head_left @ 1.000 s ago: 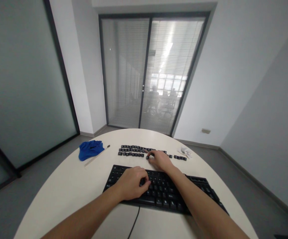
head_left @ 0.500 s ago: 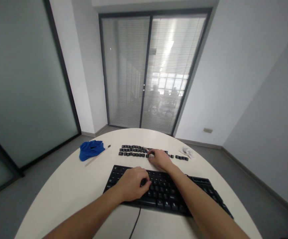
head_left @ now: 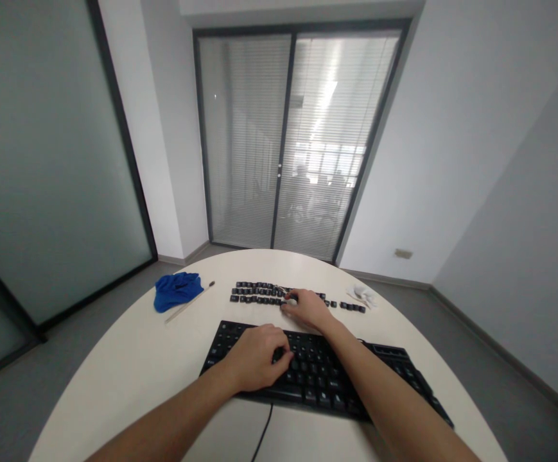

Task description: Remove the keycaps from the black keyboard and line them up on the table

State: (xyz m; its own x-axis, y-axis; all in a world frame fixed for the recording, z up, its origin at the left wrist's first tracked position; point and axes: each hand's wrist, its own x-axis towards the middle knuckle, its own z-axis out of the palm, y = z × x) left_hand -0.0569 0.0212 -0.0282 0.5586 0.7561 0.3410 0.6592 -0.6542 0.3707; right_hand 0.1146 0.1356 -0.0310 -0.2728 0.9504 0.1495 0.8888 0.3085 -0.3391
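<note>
My right hand [head_left: 308, 310] reaches over the keyboard to the rows of loose black keycaps [head_left: 259, 299] lying on the table. Its thumb and index finger close around a keycap [head_left: 283, 303] at the near row; the fingers partly hide it. A thin pale thing shows just beyond those fingertips, too small to name. My left hand [head_left: 259, 356] rests on the left half of the black keyboard [head_left: 302, 393]. Its fingers are curled toward the thumb, and whatever they hold, if anything, is hidden. My right forearm covers part of the keyboard's right half.
A blue cloth [head_left: 176, 292] lies at the table's left, with a thin stick with a dark tip [head_left: 189, 303] beside it. White crumpled material [head_left: 363, 295] sits at the right, behind more keycaps [head_left: 352, 307]. A black cable [head_left: 262, 433] runs off the keyboard's near side.
My right hand has shifted slightly left along the keycaps, its fingertips now at the near row. My left hand stays in place on the keyboard.
</note>
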